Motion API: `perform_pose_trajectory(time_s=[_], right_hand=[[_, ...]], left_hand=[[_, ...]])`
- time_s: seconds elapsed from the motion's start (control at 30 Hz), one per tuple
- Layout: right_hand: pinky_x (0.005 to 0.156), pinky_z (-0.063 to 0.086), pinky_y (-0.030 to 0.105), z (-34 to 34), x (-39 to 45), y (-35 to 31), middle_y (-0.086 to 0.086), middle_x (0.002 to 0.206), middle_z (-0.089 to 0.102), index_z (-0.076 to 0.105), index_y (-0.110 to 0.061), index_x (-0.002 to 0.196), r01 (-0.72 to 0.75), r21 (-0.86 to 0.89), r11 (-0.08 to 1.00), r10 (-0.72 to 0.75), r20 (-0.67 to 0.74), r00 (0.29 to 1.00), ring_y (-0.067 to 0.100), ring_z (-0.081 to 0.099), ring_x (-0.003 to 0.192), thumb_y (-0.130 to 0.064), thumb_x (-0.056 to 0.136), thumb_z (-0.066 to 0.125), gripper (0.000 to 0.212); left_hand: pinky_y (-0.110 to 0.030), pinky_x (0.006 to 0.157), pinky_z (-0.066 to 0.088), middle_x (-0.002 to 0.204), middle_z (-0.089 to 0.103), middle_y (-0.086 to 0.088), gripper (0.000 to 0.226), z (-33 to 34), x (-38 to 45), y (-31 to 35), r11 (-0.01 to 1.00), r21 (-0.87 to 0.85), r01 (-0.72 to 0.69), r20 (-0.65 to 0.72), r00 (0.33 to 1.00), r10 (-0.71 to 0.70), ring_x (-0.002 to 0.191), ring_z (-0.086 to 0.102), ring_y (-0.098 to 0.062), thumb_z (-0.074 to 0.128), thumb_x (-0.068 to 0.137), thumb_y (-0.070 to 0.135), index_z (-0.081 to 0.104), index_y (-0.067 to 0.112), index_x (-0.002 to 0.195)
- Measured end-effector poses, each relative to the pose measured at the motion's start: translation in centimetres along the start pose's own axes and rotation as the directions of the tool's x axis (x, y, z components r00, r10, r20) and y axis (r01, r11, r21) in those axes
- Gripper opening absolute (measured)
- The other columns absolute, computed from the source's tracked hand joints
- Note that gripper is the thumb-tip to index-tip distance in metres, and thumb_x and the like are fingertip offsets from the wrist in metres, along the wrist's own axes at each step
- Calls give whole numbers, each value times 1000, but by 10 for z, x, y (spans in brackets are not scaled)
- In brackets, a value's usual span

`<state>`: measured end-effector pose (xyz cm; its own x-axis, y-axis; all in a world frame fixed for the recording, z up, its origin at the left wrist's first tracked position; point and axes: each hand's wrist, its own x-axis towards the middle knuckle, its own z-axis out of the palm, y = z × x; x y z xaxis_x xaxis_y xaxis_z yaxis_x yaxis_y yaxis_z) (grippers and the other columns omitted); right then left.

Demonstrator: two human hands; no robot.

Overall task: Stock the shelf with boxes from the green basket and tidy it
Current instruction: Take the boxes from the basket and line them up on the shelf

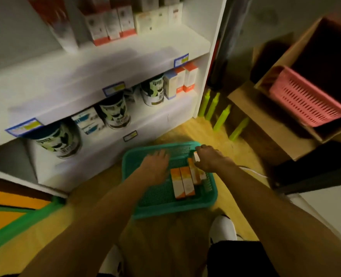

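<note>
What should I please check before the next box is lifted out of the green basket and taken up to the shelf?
1. Green basket flat on the floor, in front of the shelf: ok.
2. Orange and white boxes left in the basket: ok, several lie side by side.
3. Right hand has a box: ok, its fingers curl round one box end at the far right of the row.
4. Left hand free to help: ok, it lies open over the basket, holding nothing.
5. Room on the shelf board beside the matching boxes: cannot tell, the picture is blurred there.
6. How firm the hold is: cannot tell.
</note>
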<state>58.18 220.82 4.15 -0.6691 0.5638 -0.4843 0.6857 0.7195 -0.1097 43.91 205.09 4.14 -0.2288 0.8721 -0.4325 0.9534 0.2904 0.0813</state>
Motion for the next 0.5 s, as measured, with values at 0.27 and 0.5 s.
perform_pose_trajectory(time_s=[0.27,0.5], right_hand=[[98,45,44,70,81,21,14,138,47,45,-13,135,5,-17,1000,-5,12,1000,31,46,125,-29,93,58,47],[95,44,41,103,122,41,10,135,49,50,-16,131,11,-94,995,-20,-94,995,29,45,124,-34,91,57,44]], left_hand=[[-47,103,43,150,37,-15,71,85,94,8,989,-139,60,114,993,-44,133,43,-32,55,94,44,30,6,149],[-48,104,43,154,32,-17,81,127,142,11,975,-204,88,165,985,-55,137,39,-33,54,93,52,23,5,152]])
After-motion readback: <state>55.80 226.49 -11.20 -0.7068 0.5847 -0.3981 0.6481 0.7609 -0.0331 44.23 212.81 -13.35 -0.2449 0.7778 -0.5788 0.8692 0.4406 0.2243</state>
